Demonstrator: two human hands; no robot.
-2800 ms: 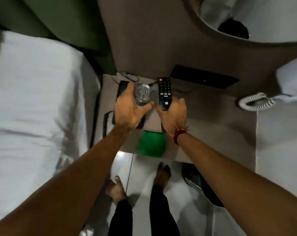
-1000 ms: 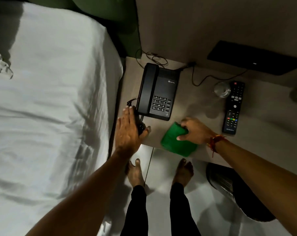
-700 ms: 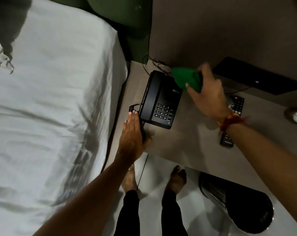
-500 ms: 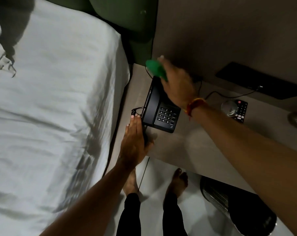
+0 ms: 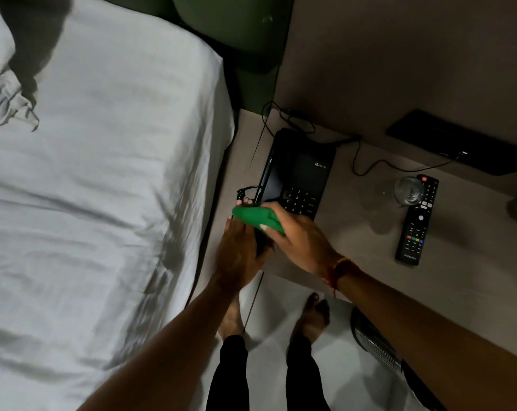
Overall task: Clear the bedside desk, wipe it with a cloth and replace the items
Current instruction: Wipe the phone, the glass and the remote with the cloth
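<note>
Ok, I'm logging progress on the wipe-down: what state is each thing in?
Green cloth: bunched in right hand.
Left hand: flat on desk edge.
Telephone: on desk, handset cradled.
Glass: upright.
Remote: lying face up.

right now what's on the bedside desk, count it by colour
black: 2, the black corded desk phone and the black tv remote control
clear: 1, the clear drinking glass
green: 1, the green cloth, gripped in the right hand at the desk's front left corner
total: 4
</note>
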